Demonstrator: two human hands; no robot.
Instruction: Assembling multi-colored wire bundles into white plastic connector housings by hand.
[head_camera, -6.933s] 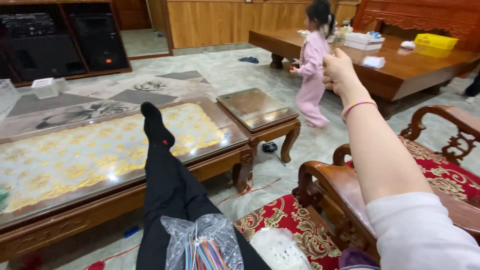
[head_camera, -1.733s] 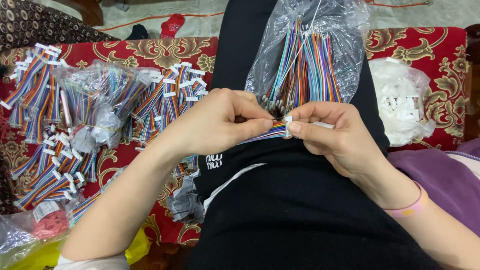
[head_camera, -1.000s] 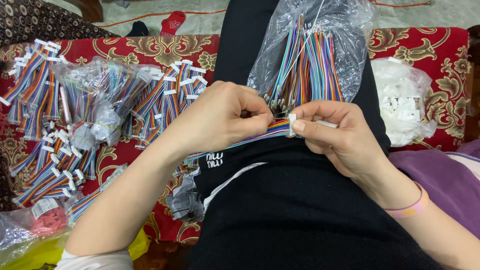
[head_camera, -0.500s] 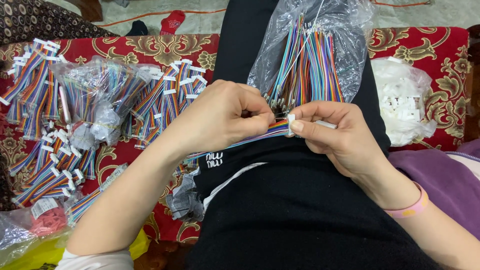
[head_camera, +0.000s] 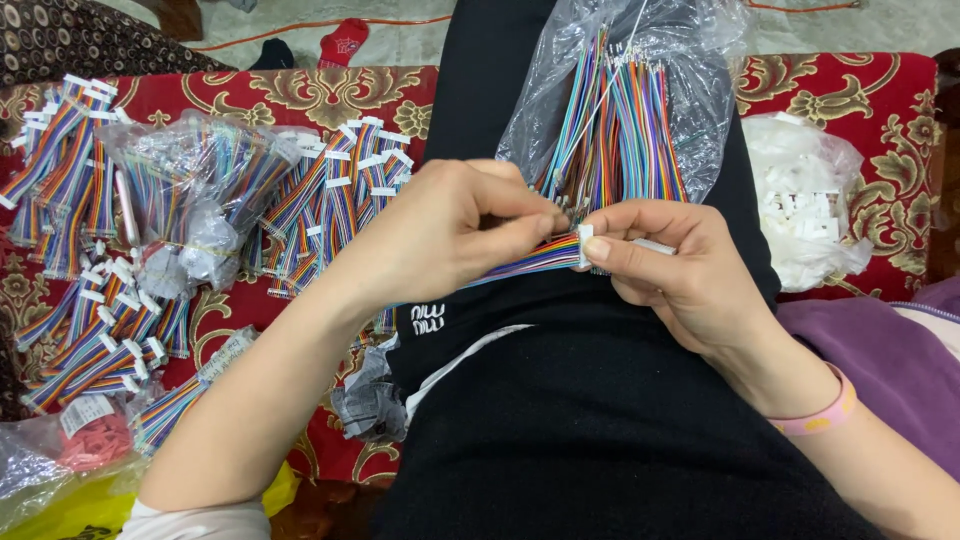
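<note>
- Head view, centre of frame: left hand (head_camera: 450, 235) pinches a rainbow ribbon cable (head_camera: 525, 262), right hand (head_camera: 670, 265) grips its white connector (head_camera: 585, 245).
- Cable's long axis runs lower left to upper right — connector end at the right fingertips.
- Clear bag of loose cables (head_camera: 625, 110) lies just above both hands.

My left hand (head_camera: 450, 235) pinches rainbow ribbon cable (head_camera: 525, 262) | my right hand (head_camera: 680, 270) grips its white connector (head_camera: 585, 245) | clear bag of loose wires (head_camera: 625, 110) on my lap | finished cables (head_camera: 90, 250) piled at left on red cushion (head_camera: 300, 95)
</note>
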